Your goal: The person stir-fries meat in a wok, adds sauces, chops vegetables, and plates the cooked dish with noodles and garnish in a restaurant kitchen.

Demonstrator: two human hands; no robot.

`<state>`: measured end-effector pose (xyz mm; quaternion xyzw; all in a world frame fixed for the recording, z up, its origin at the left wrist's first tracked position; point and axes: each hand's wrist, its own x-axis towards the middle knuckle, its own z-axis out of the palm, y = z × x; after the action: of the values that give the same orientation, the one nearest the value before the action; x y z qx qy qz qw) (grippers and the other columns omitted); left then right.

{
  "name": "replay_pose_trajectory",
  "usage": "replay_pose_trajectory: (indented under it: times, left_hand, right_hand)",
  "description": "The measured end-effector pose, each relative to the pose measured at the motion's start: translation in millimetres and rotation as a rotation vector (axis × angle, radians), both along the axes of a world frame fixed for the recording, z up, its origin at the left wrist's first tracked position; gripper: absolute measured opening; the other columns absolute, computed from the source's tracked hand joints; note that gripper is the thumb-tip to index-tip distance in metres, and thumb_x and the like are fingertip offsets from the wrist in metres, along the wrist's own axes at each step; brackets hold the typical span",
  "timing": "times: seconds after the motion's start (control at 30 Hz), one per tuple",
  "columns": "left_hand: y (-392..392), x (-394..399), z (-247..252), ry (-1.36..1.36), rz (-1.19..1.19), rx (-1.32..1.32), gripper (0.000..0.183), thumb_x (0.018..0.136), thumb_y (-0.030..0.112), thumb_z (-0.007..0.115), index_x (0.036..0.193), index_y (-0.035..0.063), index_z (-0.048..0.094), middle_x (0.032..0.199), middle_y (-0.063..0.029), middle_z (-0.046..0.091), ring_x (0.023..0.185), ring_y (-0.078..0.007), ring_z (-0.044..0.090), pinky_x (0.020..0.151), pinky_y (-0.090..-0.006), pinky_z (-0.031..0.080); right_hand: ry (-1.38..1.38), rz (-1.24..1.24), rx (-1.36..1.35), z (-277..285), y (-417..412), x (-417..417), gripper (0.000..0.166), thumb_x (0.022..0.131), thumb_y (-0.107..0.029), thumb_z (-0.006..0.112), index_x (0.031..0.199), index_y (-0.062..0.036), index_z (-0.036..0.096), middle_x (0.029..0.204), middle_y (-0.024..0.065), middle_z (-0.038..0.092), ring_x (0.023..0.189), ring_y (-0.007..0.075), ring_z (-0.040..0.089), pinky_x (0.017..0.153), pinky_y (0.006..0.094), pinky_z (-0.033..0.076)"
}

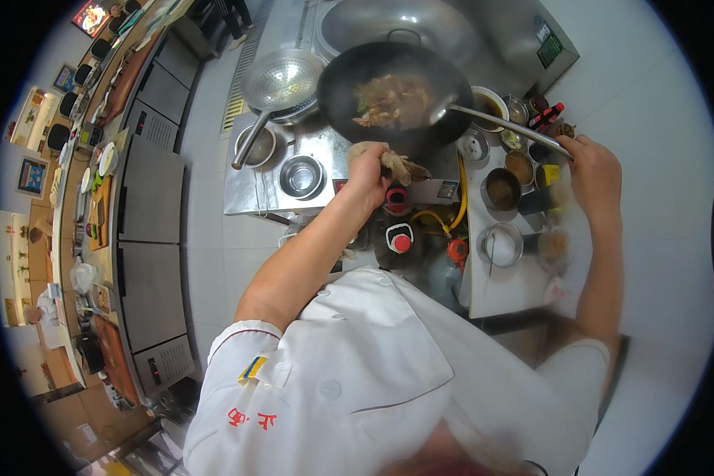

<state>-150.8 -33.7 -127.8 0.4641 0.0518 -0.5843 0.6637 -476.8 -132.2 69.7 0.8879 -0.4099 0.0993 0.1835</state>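
A dark wok [339, 77] sits over the stove, with cooked pieces of food [395, 98] and some green bits in its middle. Steam blurs its inside. My left hand [369, 169] grips a tan cloth [400, 168] at the wok's near rim; the grip beneath the cloth is hidden. From the right, my right hand [594, 177] holds the end of a long-handled steel ladle [511, 125]. The ladle's bowl rests inside the wok, at the right side of the food.
A perforated strainer [282, 77] lies left of the wok, above a small steel bowl [301, 177]. Seasoning containers, including a bowl of white granules [503, 249], line the right-hand counter [500, 297]. Below are a yellow hose [463, 184] and a red-capped bottle [401, 243]. People stand farther off.
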Motion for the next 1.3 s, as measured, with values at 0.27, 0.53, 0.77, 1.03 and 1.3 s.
replay_pose_trajectory:
  times: [0.27, 0.53, 0.77, 1.03, 1.3]
  left_hand:
    - [-3, -1, 5, 0.006, -0.010, 0.017, 0.021, 0.091, 0.013, 0.059, 0.112, 0.0100, 0.054, 0.102, -0.0081, 0.062, 0.095, -0.0232, 0.063, 0.081, -0.0396, 0.054]
    - [-3, -2, 7, 0.012, -0.016, 0.041, 0.020, 0.091, 0.013, 0.059, 0.110, 0.0100, 0.054, 0.101, -0.0076, 0.063, 0.093, -0.0225, 0.063, 0.080, -0.0389, 0.054]
    - [-1, 3, -3, 0.009, -0.002, 0.004, 0.024, 0.091, 0.014, 0.061, 0.112, 0.0096, 0.053, 0.103, -0.0077, 0.061, 0.094, -0.0217, 0.063, 0.081, -0.0388, 0.055]
    - [-2, 3, -2, 0.013, -0.023, 0.049, 0.024, 0.092, 0.012, 0.062, 0.113, 0.0087, 0.052, 0.105, -0.0081, 0.059, 0.095, -0.0219, 0.061, 0.082, -0.0387, 0.054]
    - [-4, 4, -4, 0.024, -0.045, 0.033, 0.024, 0.092, 0.013, 0.061, 0.113, 0.0101, 0.052, 0.107, -0.0081, 0.059, 0.097, -0.0214, 0.060, 0.084, -0.0387, 0.053]
  right_hand:
    - [-0.294, -0.112, 0.364, -72, -34, 42, 0.022, 0.087, -0.013, 0.065, 0.107, -0.0053, 0.068, 0.092, 0.0156, 0.070, 0.090, 0.0388, 0.065, 0.076, 0.0481, 0.051]
    - [-0.402, -0.145, 0.667, -114, -30, 92, 0.025, 0.091, -0.022, 0.061, 0.095, 0.0023, 0.068, 0.088, 0.0258, 0.067, 0.088, 0.0426, 0.064, 0.078, 0.0496, 0.049]
    - [-0.412, -0.108, 0.918, -78, 32, 90, 0.026, 0.093, -0.023, 0.060, 0.101, 0.0006, 0.068, 0.079, 0.0192, 0.066, 0.077, 0.0360, 0.065, 0.072, 0.0422, 0.049]
    - [-0.462, -0.162, 0.817, -89, 38, 81, 0.027, 0.093, -0.020, 0.061, 0.108, 0.0025, 0.066, 0.079, 0.0177, 0.066, 0.075, 0.0328, 0.065, 0.072, 0.0389, 0.049]
    - [-0.379, -0.144, 0.961, -95, 21, 66, 0.030, 0.091, -0.020, 0.063, 0.114, -0.0004, 0.067, 0.078, 0.0124, 0.068, 0.074, 0.0227, 0.065, 0.070, 0.0369, 0.048]
